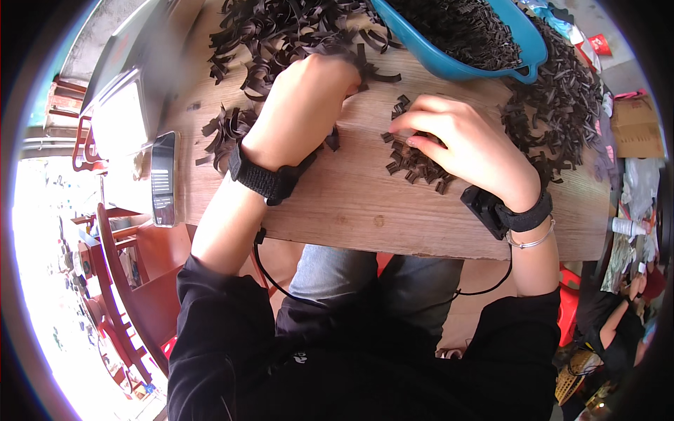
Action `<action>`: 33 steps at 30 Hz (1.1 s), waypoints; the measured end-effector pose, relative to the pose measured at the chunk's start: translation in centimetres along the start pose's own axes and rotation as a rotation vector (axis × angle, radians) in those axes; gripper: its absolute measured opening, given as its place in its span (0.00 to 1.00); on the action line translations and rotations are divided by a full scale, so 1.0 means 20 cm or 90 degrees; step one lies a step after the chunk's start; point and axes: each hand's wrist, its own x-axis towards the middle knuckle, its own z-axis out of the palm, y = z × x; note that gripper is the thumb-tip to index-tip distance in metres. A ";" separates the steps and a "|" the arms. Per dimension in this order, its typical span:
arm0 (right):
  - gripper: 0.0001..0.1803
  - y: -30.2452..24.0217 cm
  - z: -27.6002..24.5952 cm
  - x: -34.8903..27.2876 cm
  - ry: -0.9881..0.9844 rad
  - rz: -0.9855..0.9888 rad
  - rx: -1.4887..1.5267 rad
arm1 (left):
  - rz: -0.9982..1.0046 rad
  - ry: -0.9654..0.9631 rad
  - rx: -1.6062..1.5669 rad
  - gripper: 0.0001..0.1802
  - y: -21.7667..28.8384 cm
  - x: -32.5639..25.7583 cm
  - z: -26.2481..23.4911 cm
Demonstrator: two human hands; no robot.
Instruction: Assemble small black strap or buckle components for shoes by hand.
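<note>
Head view, centre of frame: both hands work on a wooden table (pixel 351 203) strewn with dark strips.
Right hand: the right hand (pixel 467 144) lies right of centre, palm down, on a small pile (pixel 414 163) of short dark strips.
Right fingers: the right fingers (pixel 421 126) are bent and close together, tips pressed on the pile's upper left edge; whether they pinch a strip I cannot tell.
Pile from the fingers: it lies directly under and just below-left of the fingertips, touching them; its long axis runs from upper left to lower right.
Left hand: the left hand (pixel 309 98) is at upper centre, back of the hand to the camera, reaching up-frame into the big heap (pixel 281 35) at the top.
Left fingers: hidden behind the hand and blurred; their spread cannot be told.
Nearer hand: the right one is on the pile; the left is well apart from it.
Scoop: a blue scoop (pixel 523 38) full of strips sits at upper right, above the right hand.
Phone: a phone (pixel 163 179) lies at the table's left edge.
</note>
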 end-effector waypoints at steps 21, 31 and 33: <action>0.08 -0.03 0.03 0.01 -0.003 0.045 -0.057 | -0.006 0.032 0.148 0.06 0.05 0.00 -0.01; 0.08 -0.03 0.02 0.00 0.049 0.067 -0.038 | 0.024 0.072 0.138 0.05 0.05 0.00 -0.01; 0.08 -0.03 0.02 0.00 0.036 0.077 -0.053 | 0.030 0.081 0.120 0.05 0.06 0.01 -0.01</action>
